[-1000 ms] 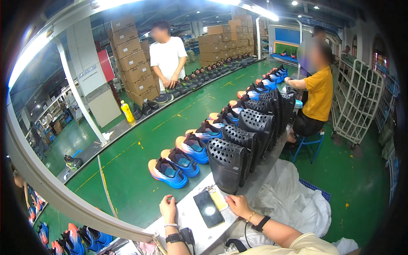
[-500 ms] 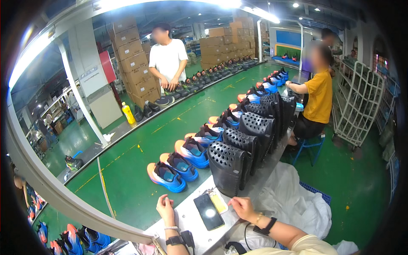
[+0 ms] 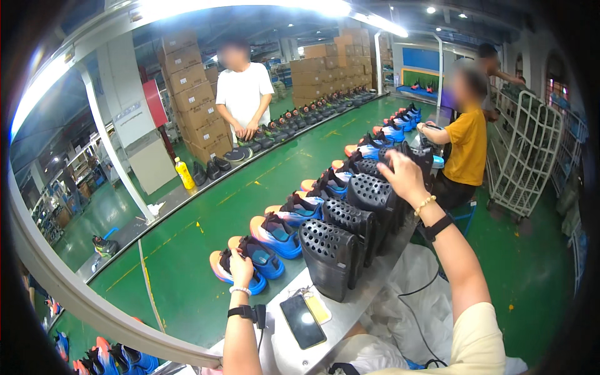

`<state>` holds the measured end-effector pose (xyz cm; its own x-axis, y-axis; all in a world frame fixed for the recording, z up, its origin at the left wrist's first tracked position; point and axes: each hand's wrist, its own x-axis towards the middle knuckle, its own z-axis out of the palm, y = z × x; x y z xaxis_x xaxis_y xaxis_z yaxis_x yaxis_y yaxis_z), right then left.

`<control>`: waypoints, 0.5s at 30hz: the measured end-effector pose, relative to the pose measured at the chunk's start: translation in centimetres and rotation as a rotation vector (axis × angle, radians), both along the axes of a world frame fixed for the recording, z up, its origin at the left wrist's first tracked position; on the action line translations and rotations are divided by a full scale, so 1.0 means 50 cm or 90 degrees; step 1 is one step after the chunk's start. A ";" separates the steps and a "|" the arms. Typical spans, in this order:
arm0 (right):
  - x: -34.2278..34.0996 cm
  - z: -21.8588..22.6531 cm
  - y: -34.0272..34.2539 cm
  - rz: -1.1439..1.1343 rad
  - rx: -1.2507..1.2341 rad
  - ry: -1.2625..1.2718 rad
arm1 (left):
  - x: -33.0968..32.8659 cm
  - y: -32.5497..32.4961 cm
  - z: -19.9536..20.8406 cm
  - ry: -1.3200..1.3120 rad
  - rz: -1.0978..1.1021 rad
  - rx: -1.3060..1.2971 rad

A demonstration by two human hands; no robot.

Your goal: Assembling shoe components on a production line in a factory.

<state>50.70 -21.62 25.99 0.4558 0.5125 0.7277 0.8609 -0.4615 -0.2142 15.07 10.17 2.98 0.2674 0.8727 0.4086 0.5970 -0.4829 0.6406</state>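
My left hand (image 3: 241,270) is at the nearest blue, white and orange sneaker (image 3: 220,265), with curled fingers on its dark collar. Beside it stands a second sneaker (image 3: 261,255) of the same kind. My right hand (image 3: 403,177) is raised over a row of tall black pieces with round holes in their tops, its fingers apart and nothing in them. The nearest black perforated piece (image 3: 326,259) stands on the metal bench edge. Beyond the pair, more sneakers (image 3: 278,234) line up away from me.
A phone (image 3: 303,320) lies on the metal ledge (image 3: 275,340) before me. A co-worker in yellow (image 3: 465,147) sits farther along on the right, near a white wire cart (image 3: 525,150). Across the green surface (image 3: 206,250), a person in white (image 3: 245,94) handles dark shoes. A yellow bottle (image 3: 184,173) stands there.
My left hand has moved forward from the ledge onto the nearest sneaker. My right hand has risen from beside the phone and reached far forward over the black perforated pieces.
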 end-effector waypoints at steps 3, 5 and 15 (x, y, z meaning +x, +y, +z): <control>0.019 -0.023 0.005 0.008 -0.102 -0.016 | -0.001 0.004 -0.006 0.000 0.013 -0.008; 0.015 -0.015 0.003 0.037 -0.088 -0.027 | 0.006 -0.017 -0.001 -0.005 0.026 -0.020; 0.009 0.026 -0.059 -0.029 -0.351 0.180 | -0.082 -0.065 0.036 0.003 -0.099 -0.179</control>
